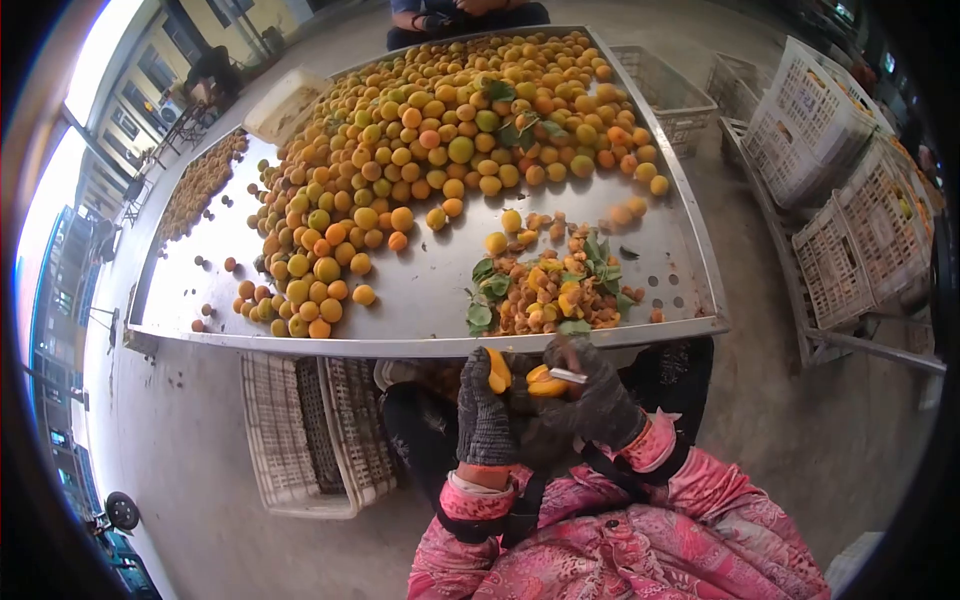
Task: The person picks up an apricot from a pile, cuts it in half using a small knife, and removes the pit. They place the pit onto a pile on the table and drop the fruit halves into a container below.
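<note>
In a grey knitted glove, my left hand [484, 415] is closed around a cut apricot piece [498, 372] just below the table's front edge. Close beside it, my right hand [608, 402], gloved too, grips a small knife [569, 376] with a short, pale blade. Another apricot piece [545, 382] lies against that blade and the right fingers, its orange flesh showing. Both hands are above my lap. On the metal table [440, 265] in front of them sits a heap of apricot scraps [555, 295] mixed with green leaves.
A large pile of whole apricots [430, 130] covers the table's far part. Apricot stones [203, 185] lie at the left corner, near a pale tub [287, 105]. White crates [810, 120] stand at right; another crate [300, 430] is below the table. A person [460, 15] sits opposite.
</note>
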The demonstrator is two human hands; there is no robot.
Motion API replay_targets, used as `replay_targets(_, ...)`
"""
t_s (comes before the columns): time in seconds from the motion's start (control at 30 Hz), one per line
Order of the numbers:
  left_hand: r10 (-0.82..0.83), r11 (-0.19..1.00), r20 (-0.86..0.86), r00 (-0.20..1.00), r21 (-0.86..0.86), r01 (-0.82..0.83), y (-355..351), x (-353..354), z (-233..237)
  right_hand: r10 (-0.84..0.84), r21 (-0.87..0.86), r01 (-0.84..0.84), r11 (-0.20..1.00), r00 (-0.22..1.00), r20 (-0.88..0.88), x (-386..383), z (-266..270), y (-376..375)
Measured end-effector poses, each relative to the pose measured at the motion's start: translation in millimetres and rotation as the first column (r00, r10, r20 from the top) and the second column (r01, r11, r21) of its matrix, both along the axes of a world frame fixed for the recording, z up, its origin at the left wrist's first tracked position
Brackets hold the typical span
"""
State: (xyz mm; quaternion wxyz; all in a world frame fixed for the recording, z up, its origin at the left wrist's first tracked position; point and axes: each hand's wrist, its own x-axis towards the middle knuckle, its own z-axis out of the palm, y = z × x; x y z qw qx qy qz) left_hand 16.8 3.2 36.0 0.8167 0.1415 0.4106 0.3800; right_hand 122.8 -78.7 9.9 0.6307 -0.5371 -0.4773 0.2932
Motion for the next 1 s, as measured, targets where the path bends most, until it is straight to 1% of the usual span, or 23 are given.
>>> replay_targets(0.03,-0.096,0.995,-0.019,0.995,-0.039,0.095,1,-6,7,0.014,-0.003,-0.014,1.0,1.0,-0.006,-3,-3,1)
replay_targets(0.07,-0.189,0.979,-0.034,0.981,-0.078,0.186,2,-10,11,0.063,0.017,-0.061,0.998,0.975,-0.214,-4,-9,2)
replay_targets(0.1,-0.162,0.982,-0.054,0.985,-0.105,0.156,3,-10,14,0.11,0.045,-0.1,0.994,0.905,-0.411,-5,-13,3)
replay_targets(0.13,-0.153,0.984,-0.057,0.987,-0.104,0.147,5,-13,11,0.118,0.047,-0.108,0.993,0.903,-0.414,-5,-17,5)
replay_targets(0.2,-0.191,0.976,0.094,0.977,-0.085,0.199,10,-20,-9,0.15,0.094,-0.121,0.988,0.888,-0.435,-3,-22,7)
replay_targets(0.23,-0.186,0.977,0.095,0.978,-0.086,0.194,15,-23,-33,0.153,0.093,-0.125,0.988,0.887,-0.435,-4,-22,6)
replay_targets(0.27,-0.1,0.993,0.015,0.995,-0.059,0.1,21,-28,-66,0.144,0.061,-0.13,0.99,0.892,-0.428,-4,-21,5)
replay_targets(0.3,-0.012,1.0,-0.061,0.998,-0.023,0.01,24,-29,-68,0.133,0.03,-0.133,0.991,0.898,-0.42,-3,-20,4)
replay_targets(0.33,-0.012,1.0,-0.059,0.998,-0.02,0.011,22,-36,-66,0.134,0.033,-0.132,0.991,0.899,-0.418,-2,-21,4)
replay_targets(0.4,-0.265,0.95,-0.343,0.901,0.066,0.305,19,-52,-52,0.083,-0.016,-0.092,0.996,0.946,-0.312,-4,-27,5)
replay_targets(0.43,-0.259,0.951,-0.347,0.901,0.074,0.302,19,-55,-59,0.089,-0.007,-0.096,0.995,0.945,-0.313,-5,-28,5)
replay_targets(0.5,-0.19,0.975,-0.084,0.978,0.097,0.198,19,-59,-78,0.007,-0.013,-0.009,1.0,0.99,-0.139,-7,-29,6)
replay_targets(0.53,-0.17,0.977,-0.09,0.981,0.118,0.18,15,-56,-79,0.028,0.008,-0.027,1.0,0.99,-0.141,-7,-30,6)
replay_targets(0.6,-0.422,0.815,-0.016,0.907,0.431,0.387,10,-41,-77,0.011,-0.029,-0.014,0.999,0.993,-0.114,-6,-34,7)
replay_targets(0.63,-0.4,0.813,-0.026,0.916,0.452,0.368,5,-36,-61,-0.056,0.036,0.055,0.998,0.998,0.016,-9,-41,11)
replay_targets(0.67,-0.371,0.818,-0.058,0.927,0.452,0.356,-8,-32,-36,-0.038,0.056,0.037,0.998,0.999,0.015,-10,-41,12)
replay_targets(0.7,-0.344,0.824,-0.087,0.935,0.45,0.345,-16,-26,-23,-0.021,0.049,0.025,0.998,0.996,-0.087,-10,-40,12)
replay_targets(0.73,-0.332,0.821,-0.089,0.939,0.463,0.334,-16,-20,-31,-0.005,0.04,0.012,0.999,0.983,-0.185,-9,-39,12)
replay_targets(0.8,-0.192,0.645,-0.346,0.918,0.661,0.384,-11,-12,-40,-0.046,0.082,0.058,0.995,0.989,-0.141,-7,-33,11)
replay_targets(0.83,-0.26,0.841,-0.091,0.961,0.468,0.272,-14,-10,-26,-0.05,0.04,0.057,0.998,0.987,-0.151,-5,-26,9)
replay_targets(0.87,-0.259,0.839,-0.09,0.962,0.472,0.27,-12,-7,-27,-0.055,-0.005,0.055,0.998,0.986,-0.16,-3,-23,7)
replay_targets(0.93,-0.186,0.909,0.047,0.982,0.388,0.153,-10,-2,-33,-0.062,-0.021,0.059,0.998,0.977,-0.202,-2,-23,4)
replay_targets(1.0,-0.153,0.923,0.11,0.982,0.37,0.102,-8,2,-25,-0.072,0.029,0.102,0.994,0.849,-0.524,1,-4,2)
